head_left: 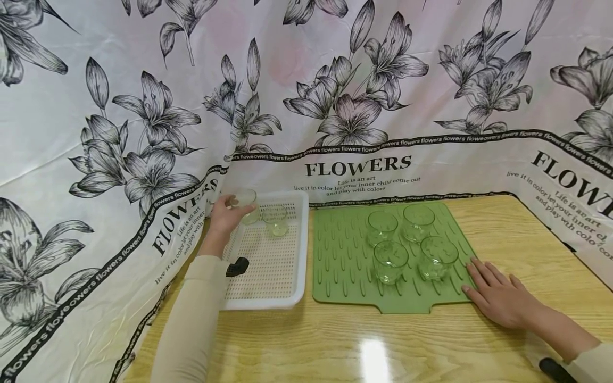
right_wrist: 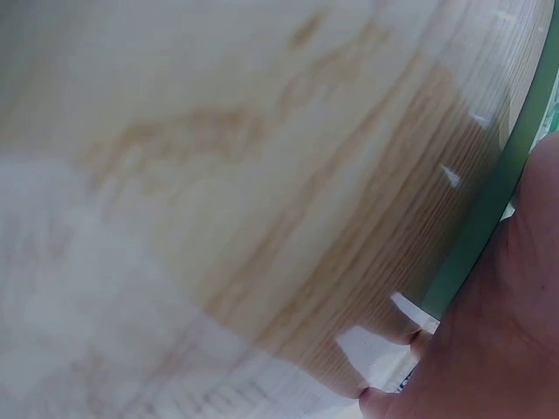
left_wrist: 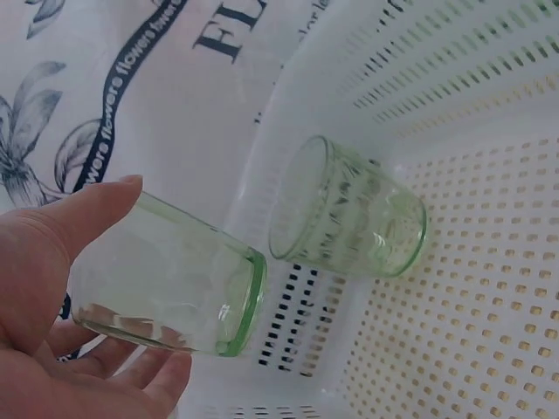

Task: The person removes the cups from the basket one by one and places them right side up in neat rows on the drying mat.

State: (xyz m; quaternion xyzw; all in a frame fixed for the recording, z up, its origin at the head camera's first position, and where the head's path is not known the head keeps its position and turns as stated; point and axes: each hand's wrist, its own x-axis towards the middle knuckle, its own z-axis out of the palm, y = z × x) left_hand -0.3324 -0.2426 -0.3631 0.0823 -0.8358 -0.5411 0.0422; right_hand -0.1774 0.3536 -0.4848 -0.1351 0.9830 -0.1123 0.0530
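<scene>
In the head view my left hand (head_left: 226, 215) grips a clear, green-tinted drinking glass (head_left: 247, 199) at the far-left corner of a white perforated basket (head_left: 300, 255). The left wrist view shows that glass (left_wrist: 175, 279) tilted, with thumb on one side and fingers on the other. Apart from it, a second glass (left_wrist: 349, 209) is inside the basket. Several similar glasses stand on the right part of a green ridged mat (head_left: 340, 250), one being the front-right glass (head_left: 438, 258). My right hand (head_left: 503, 300) lies with fingers extended, fingertips by the mat's right edge.
A wood-grain table (head_left: 306, 346) carries the basket and mat side by side, with a narrow gap between them. Behind and to the left hangs a flower-printed cloth (head_left: 364, 175). A black piece (head_left: 237, 267) shows near my left wrist, over the basket.
</scene>
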